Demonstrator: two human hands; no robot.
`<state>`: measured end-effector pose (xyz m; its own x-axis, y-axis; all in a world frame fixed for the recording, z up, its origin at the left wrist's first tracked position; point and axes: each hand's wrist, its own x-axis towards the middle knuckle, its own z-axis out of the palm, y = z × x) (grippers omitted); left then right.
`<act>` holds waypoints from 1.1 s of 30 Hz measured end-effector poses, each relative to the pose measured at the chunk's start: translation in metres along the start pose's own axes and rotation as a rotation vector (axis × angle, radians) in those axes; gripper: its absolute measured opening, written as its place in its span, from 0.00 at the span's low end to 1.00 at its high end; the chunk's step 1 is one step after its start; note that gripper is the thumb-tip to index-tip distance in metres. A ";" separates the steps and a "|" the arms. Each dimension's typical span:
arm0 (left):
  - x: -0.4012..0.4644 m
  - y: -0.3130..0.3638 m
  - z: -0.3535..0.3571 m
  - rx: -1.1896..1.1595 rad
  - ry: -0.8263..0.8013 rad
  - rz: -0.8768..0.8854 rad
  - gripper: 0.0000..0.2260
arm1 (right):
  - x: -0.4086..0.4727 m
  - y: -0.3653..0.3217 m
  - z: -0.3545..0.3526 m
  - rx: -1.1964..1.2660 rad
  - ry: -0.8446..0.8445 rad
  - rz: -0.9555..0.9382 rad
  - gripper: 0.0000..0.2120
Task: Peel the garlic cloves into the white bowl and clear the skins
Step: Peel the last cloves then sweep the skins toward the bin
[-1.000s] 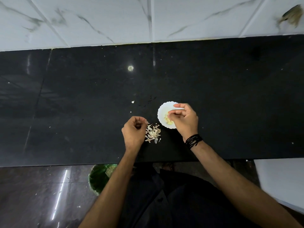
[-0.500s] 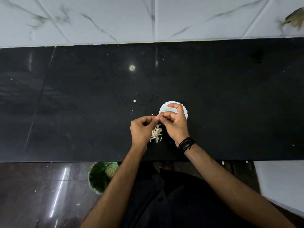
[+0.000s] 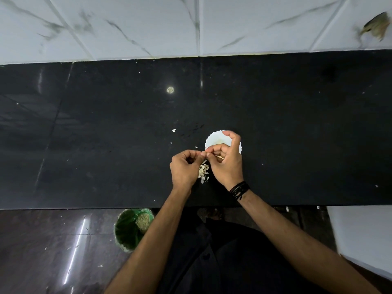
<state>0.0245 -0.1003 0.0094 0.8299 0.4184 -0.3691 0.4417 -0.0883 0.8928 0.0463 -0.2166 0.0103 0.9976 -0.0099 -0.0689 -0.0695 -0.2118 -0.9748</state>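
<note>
**Bowl and skins on the dark desk**

The white bowl, round with a scalloped rim, is sitting upright on the desk. Just near and left of it, a small heap of pale papery garlic skins is lying, with stray flakes resting farther left.

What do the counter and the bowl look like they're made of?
Counter: looks like polished black stone, perhaps granite; it mirrors a ceiling light and shows straight slab seams. Bowl: white with a scalloped rim and smooth surface, either plastic or glazed ceramic; the picture cannot tell which.
</note>
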 end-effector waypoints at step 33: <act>0.015 -0.040 -0.025 0.313 0.045 0.106 0.05 | 0.023 0.012 -0.022 -0.599 -0.179 -0.260 0.23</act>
<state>0.0105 -0.0685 -0.0255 0.8639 0.4312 -0.2604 0.4429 -0.4039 0.8005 0.0684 -0.2410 0.0022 0.9618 0.2654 0.0675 0.2386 -0.6911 -0.6823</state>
